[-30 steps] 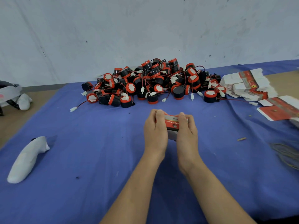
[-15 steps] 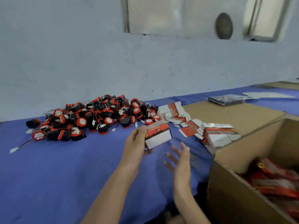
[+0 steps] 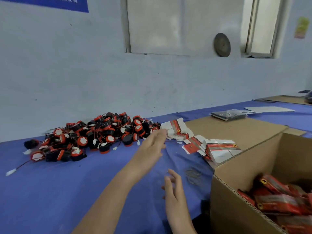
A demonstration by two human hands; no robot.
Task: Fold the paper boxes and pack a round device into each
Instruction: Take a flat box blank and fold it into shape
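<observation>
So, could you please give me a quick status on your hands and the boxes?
Left hand open, extended toward the flat boxes. Right hand open, empty. Packed boxes in the carton. Nothing blocking.

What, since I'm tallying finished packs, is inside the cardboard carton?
Red paper boxes lie jumbled in the cardboard carton. Its near wall and the top boxes hide whatever lies lower.

The pile of round devices [image 3: 94, 135] lay on the table [image 3: 59, 191], rear left, near the wall. To its right lay the flat paper boxes [image 3: 219, 149], the nearest stack just beside the carton [image 3: 236, 208]. The carton stood front right and held packed boxes [image 3: 278, 201]. The left hand [image 3: 152, 147] was between pile and flat boxes, and the right hand [image 3: 173, 193] was left of the carton.
</observation>
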